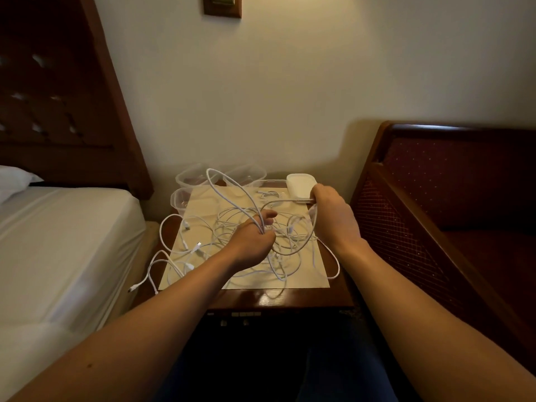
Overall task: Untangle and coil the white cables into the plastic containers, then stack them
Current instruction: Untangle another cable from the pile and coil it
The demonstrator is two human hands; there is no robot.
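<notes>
Left hand [251, 242] grip, right hand [330, 216] grip both clench white cables [232, 236]; clear containers [194, 177] behind, contents unclear.

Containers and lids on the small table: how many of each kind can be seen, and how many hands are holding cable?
Clear plastic containers, open: 3, at the far left, the far middle and the left edge
Stack of white lids: 1 stack, number of lids cannot be told
Hands gripping white cable: 2, left hand, right hand
Total: 6
</notes>
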